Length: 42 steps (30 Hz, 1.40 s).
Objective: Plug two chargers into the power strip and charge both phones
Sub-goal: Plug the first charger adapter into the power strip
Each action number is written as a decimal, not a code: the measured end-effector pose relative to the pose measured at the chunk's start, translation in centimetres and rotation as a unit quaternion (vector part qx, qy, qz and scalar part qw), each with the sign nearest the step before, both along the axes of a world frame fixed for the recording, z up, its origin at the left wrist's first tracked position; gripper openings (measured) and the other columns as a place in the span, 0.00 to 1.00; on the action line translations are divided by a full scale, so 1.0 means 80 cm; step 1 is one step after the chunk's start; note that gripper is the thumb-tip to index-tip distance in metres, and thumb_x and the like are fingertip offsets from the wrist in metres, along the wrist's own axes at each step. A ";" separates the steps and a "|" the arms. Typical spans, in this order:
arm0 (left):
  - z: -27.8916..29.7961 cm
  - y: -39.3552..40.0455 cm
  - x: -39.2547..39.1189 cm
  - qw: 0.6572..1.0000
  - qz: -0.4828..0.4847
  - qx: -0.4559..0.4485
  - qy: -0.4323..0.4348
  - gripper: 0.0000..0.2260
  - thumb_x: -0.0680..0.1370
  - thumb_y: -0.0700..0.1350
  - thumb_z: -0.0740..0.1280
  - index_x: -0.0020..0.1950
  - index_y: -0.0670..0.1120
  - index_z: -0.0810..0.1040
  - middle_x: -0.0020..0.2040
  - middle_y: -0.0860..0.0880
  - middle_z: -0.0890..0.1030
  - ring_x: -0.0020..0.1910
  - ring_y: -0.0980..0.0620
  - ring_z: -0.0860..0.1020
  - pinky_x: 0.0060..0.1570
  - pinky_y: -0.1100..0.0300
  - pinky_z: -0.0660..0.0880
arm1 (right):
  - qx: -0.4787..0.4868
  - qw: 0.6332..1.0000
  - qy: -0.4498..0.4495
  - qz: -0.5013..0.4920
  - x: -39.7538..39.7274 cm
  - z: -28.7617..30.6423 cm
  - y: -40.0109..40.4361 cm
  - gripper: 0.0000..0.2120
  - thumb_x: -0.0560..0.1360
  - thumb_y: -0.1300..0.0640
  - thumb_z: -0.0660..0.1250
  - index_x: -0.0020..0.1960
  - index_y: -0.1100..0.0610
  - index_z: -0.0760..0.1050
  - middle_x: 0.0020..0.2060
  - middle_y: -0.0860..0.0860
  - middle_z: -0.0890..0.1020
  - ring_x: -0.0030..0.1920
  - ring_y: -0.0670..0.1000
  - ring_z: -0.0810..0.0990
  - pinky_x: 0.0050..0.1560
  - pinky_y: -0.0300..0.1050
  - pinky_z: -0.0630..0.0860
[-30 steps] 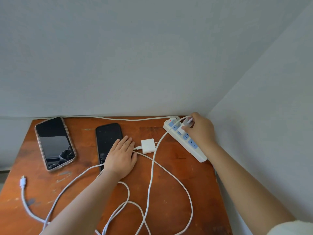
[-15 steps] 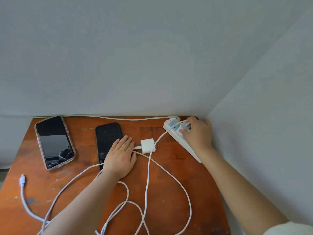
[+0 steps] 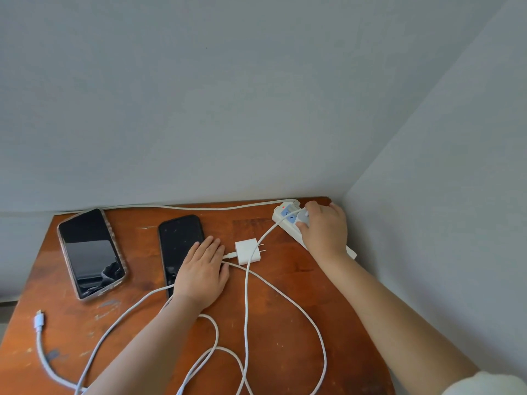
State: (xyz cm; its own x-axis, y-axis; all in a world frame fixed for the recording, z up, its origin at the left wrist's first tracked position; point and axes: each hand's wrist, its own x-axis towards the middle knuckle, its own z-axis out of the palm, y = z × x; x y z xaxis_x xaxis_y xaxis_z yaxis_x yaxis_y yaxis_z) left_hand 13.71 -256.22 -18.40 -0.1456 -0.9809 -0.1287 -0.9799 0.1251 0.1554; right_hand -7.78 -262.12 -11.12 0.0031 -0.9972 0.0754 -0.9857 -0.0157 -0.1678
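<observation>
Since a second ago the right hand (image 3: 323,233) slid up the strip (image 3: 288,216), fingers curled round a charger (image 3: 302,219) pressed onto it, hiding most sockets. Left hand (image 3: 201,273) lies flat, nearer than the strip, half covering one of two phones (image 3: 179,243); second charger (image 3: 246,250) lies unplugged beside it. No legible writing

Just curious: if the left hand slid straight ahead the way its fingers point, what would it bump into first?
Probably the white charger: the left hand lies flat, fingers aimed up and right, though they may pass just left of it.
</observation>
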 end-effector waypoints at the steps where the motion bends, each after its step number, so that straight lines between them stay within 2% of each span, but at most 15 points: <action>1: 0.000 0.000 0.000 1.000 0.002 0.001 -0.001 0.22 0.80 0.54 0.46 0.73 0.48 0.53 0.76 0.51 0.54 0.75 0.53 0.47 0.66 0.59 0.34 | 0.004 1.000 -0.008 0.000 -0.002 0.001 -0.001 0.16 0.74 0.52 0.66 0.57 0.60 0.72 0.53 0.56 0.81 0.54 0.55 0.78 0.68 0.45 0.62; 7: 0.002 0.000 -0.001 1.000 0.003 0.007 -0.006 0.22 0.80 0.54 0.46 0.73 0.48 0.53 0.76 0.50 0.54 0.75 0.53 0.47 0.67 0.59 0.34 | 0.009 0.998 -0.062 -0.008 -0.009 0.010 -0.009 0.15 0.71 0.54 0.71 0.53 0.62 0.75 0.49 0.57 0.83 0.51 0.57 0.79 0.61 0.50 0.70; 14: 0.001 0.000 -0.001 1.000 0.002 0.007 -0.003 0.22 0.80 0.53 0.47 0.73 0.48 0.54 0.76 0.50 0.55 0.75 0.53 0.47 0.68 0.59 0.35 | -0.019 1.000 -0.021 0.010 0.005 -0.011 0.002 0.18 0.73 0.56 0.68 0.59 0.62 0.72 0.54 0.60 0.81 0.55 0.58 0.77 0.68 0.49 0.64; 17: 0.001 0.000 -0.002 1.000 0.007 0.008 -0.001 0.22 0.80 0.53 0.47 0.73 0.48 0.54 0.76 0.50 0.55 0.75 0.53 0.47 0.68 0.59 0.36 | -0.018 1.000 -0.020 0.010 -0.002 -0.010 -0.003 0.17 0.73 0.55 0.68 0.58 0.62 0.72 0.53 0.59 0.81 0.54 0.58 0.78 0.68 0.49 0.63; 23: 0.001 0.001 -0.001 1.000 0.005 0.005 0.010 0.22 0.80 0.53 0.47 0.73 0.48 0.54 0.76 0.50 0.55 0.75 0.53 0.47 0.66 0.59 0.35 | -0.015 0.999 -0.043 -0.002 -0.004 -0.005 -0.001 0.15 0.72 0.56 0.70 0.54 0.64 0.74 0.50 0.61 0.82 0.52 0.60 0.78 0.61 0.53 0.72; 26: 0.001 0.001 -0.001 1.000 0.009 0.010 0.016 0.22 0.80 0.53 0.47 0.73 0.48 0.54 0.76 0.50 0.55 0.75 0.53 0.47 0.68 0.59 0.35 | -0.036 0.998 -0.057 -0.001 -0.002 -0.010 0.006 0.13 0.70 0.60 0.72 0.49 0.67 0.74 0.44 0.64 0.82 0.47 0.63 0.79 0.60 0.56 0.72; 28: 0.001 0.002 0.000 1.000 0.008 0.014 0.017 0.22 0.80 0.53 0.47 0.73 0.48 0.54 0.76 0.50 0.55 0.75 0.53 0.47 0.69 0.58 0.36 | -0.042 0.996 -0.080 -0.005 -0.003 -0.010 0.008 0.12 0.68 0.62 0.73 0.47 0.68 0.75 0.42 0.65 0.82 0.46 0.64 0.79 0.56 0.57 0.75; 31: 0.001 0.002 0.000 1.000 0.011 0.017 0.022 0.22 0.80 0.53 0.47 0.73 0.48 0.54 0.76 0.50 0.55 0.75 0.53 0.47 0.70 0.58 0.37 | -0.030 0.993 -0.116 -0.009 -0.007 -0.005 0.007 0.13 0.69 0.60 0.73 0.50 0.65 0.76 0.44 0.62 0.82 0.48 0.61 0.79 0.55 0.54 0.76; 36: 0.000 0.002 0.001 0.999 0.012 0.025 0.018 0.22 0.80 0.54 0.46 0.73 0.48 0.54 0.76 0.50 0.54 0.75 0.53 0.47 0.70 0.57 0.37 | 0.001 0.994 -0.108 -0.029 -0.008 0.001 0.003 0.15 0.71 0.55 0.71 0.54 0.61 0.74 0.50 0.58 0.81 0.51 0.56 0.78 0.42 0.43 0.75; 40: 0.003 0.001 0.003 1.000 0.003 0.028 0.011 0.22 0.80 0.53 0.46 0.73 0.47 0.53 0.76 0.50 0.54 0.75 0.53 0.46 0.71 0.56 0.38 | 0.015 0.996 -0.081 -0.031 -0.006 0.002 0.003 0.16 0.72 0.54 0.69 0.56 0.61 0.73 0.52 0.58 0.80 0.52 0.56 0.78 0.44 0.45 0.76; 42: 0.007 -0.002 0.003 0.999 -0.007 0.037 0.012 0.22 0.80 0.53 0.47 0.73 0.47 0.53 0.76 0.50 0.54 0.75 0.52 0.47 0.71 0.56 0.39 | 0.023 0.994 -0.100 -0.028 -0.006 0.006 0.003 0.16 0.72 0.56 0.70 0.57 0.62 0.73 0.53 0.59 0.80 0.54 0.58 0.77 0.48 0.48 0.75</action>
State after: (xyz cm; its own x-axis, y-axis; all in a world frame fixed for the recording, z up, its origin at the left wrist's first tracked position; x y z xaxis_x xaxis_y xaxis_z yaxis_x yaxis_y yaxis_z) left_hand 13.98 -256.36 -17.87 -0.1636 -0.9668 -0.1965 -0.9739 0.1265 0.1882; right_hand -8.28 -261.92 -10.67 -0.0633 -0.9977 0.0227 -0.9318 0.0509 -0.3594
